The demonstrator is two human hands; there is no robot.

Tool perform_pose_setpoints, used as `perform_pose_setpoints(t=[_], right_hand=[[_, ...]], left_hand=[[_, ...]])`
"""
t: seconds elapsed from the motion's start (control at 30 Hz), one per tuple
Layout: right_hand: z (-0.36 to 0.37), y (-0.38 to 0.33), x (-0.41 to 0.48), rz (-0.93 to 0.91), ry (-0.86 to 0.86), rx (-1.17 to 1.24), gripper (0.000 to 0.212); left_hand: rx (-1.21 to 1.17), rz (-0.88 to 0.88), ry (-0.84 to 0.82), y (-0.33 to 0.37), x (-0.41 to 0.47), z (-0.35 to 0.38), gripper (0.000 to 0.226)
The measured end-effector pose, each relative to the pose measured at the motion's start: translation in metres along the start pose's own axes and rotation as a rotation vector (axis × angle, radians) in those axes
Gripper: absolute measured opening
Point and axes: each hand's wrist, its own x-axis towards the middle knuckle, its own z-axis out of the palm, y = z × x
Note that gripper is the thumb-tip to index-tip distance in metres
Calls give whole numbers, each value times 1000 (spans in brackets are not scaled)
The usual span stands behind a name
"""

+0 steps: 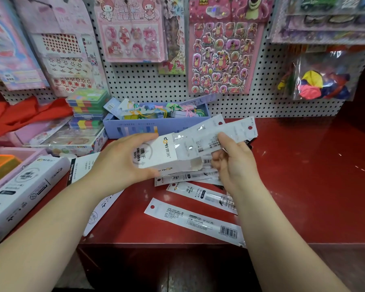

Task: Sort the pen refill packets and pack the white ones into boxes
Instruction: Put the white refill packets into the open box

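My left hand (122,159) grips a small white refill box (156,154), held above the red shelf with its open end to the right. My right hand (232,163) pinches a bunch of white refill packets (226,131) whose lower ends sit in the box mouth, their punched tops sticking out up and to the right. More white packets lie loose on the shelf below my hands: one long packet (194,222) near the front edge, another packet (200,194) above it. A dark packet end (250,143) shows behind my right hand.
A larger white box (23,190) lies at the left, with a flat white box sleeve (101,209) beside it. A blue tray of trinkets (154,121) stands at the back, stacked plastic cases (86,106) left of it. Sticker sheets hang on the pegboard (261,98). Bare red shelf (314,175) spreads to the right.
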Motion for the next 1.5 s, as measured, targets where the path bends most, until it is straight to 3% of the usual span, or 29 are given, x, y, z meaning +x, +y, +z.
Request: perform_pose_setpoints(t=[0.13,0.3,0.4,0.5,0.63,0.83,1.03,1.2,1.37,1.5], right_hand=[[4,10,-1,50,-143,-86,10],[8,17,-4,179,-182,-326,22],[8,14,-6,199,-230,-331,21],[4,10,-3,134,-103,-216,17],[-1,5,-1,-32,-15,-291,1],[1,7,-4,-63,-87,-369,13],[8,21,-8,48,-199,-448,23],[5,16,-6,147,-196,-447,28],[3,6,-10,-61,-206,-524,9],[7,16,-10,-147,-144,-544,28]], left_hand=[[7,22,8,1,0,3,75],[49,46,31,1,0,5,74],[36,41,28,1,0,4,74],[33,29,20,0,0,3,74],[53,24,8,-1,-1,4,74],[56,10,19,2,-1,2,75],[93,52,11,7,-1,8,73],[100,62,5,7,-1,8,74],[103,51,18,5,1,7,74],[112,70,18,3,0,9,72]])
